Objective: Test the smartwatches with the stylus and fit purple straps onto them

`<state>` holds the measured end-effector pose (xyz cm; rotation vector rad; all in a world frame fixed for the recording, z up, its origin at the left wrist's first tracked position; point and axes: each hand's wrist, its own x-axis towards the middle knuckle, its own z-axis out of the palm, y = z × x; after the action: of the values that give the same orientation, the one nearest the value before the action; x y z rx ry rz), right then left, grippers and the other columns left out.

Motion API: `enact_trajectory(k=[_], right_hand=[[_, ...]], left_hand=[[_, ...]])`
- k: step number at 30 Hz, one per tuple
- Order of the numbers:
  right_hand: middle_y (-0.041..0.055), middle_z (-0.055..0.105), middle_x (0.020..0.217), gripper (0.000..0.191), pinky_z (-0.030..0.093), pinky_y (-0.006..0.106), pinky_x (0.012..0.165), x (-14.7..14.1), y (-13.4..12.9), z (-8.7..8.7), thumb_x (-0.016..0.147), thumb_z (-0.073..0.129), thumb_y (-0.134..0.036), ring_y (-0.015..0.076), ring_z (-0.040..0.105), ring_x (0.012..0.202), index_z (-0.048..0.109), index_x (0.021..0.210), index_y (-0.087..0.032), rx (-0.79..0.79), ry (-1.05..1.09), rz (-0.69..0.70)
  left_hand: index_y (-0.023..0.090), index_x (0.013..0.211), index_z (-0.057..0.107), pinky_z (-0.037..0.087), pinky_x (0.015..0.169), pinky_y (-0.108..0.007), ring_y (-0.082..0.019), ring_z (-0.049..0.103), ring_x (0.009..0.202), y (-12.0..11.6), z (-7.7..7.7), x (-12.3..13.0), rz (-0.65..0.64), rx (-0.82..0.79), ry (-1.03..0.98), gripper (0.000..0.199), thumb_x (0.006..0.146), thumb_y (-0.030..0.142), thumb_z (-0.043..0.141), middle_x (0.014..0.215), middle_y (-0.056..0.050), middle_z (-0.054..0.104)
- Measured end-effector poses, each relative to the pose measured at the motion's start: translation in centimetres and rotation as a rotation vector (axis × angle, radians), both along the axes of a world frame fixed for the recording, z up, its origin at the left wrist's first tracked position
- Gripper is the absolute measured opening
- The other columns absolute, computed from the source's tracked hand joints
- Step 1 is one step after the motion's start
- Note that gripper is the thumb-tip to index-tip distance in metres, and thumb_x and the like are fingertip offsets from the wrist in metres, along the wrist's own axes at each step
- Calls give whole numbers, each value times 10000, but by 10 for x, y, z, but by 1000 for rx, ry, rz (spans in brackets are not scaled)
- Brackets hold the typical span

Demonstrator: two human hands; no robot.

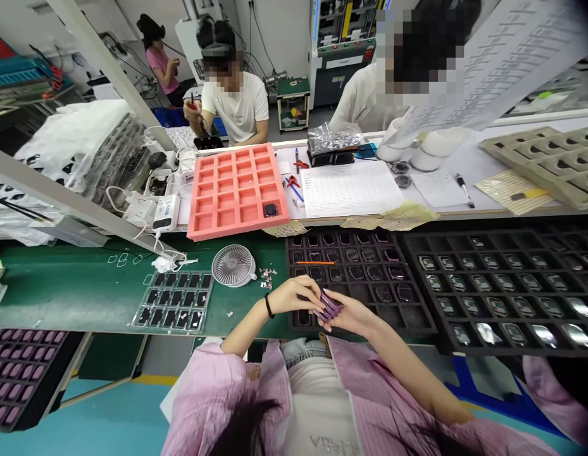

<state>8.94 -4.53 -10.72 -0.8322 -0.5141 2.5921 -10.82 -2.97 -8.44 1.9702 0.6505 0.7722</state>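
Observation:
Over the front left corner of a black compartment tray (364,294), both my hands meet around a small purple casing (329,306) with several ridges or stacked layers. My right hand (351,311) grips it from the right, thumb on top and fingers below. My left hand (297,295), with a black band at the wrist, pinches at its left side; what the fingertips cover is hidden. Dark squarish parts with purplish rims sit in many compartments of the tray. An orange stick (315,262) lies across the tray's left part.
A second black tray (502,253) with shiny watch-like parts stands right. Left are a small fan (233,265), white scraps (267,277) and a clear tray (175,301) of black pieces. On the shelf, a pink foam tray (237,183) holds one dark part. Co-workers sit opposite.

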Motion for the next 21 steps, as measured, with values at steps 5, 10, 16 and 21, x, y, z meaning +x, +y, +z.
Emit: enact_trajectory(k=[5, 10, 16, 21], right_hand=[[83, 696, 753, 288, 496, 268, 490, 3, -13, -7, 847, 600, -412, 172, 660, 578, 647, 850, -128, 15, -66, 95], [52, 686, 737, 205, 502, 255, 447, -5, -26, -21, 793, 676, -380, 152, 642, 530, 654, 820, -179, 58, -192, 58], [45, 697, 681, 245, 517, 265, 420, -17, -19, -47, 754, 714, -377, 167, 646, 502, 654, 868, -168, 12, -249, -109], [71, 724, 734, 209, 529, 284, 460, -2, 4, -47, 777, 700, -312, 180, 662, 530, 675, 930, -171, 6, -305, -252]], left_hand=[[131, 760, 650, 458, 673, -251, -118, 536, 726, -16, -28, 2, 76, -312, -59, 406, 692, 526, 715, 827, -56, 590], [147, 760, 525, 394, 575, -213, -88, 504, 651, -23, -66, 3, 69, -487, -26, 514, 548, 520, 808, 764, 3, 575], [145, 866, 587, 460, 648, -254, -135, 609, 710, 6, -127, -29, 287, -631, 135, 470, 633, 510, 769, 795, -29, 640], [155, 935, 635, 454, 889, -328, -200, 582, 937, 26, -176, -57, 1091, -326, 482, 381, 679, 395, 782, 959, -69, 606]])
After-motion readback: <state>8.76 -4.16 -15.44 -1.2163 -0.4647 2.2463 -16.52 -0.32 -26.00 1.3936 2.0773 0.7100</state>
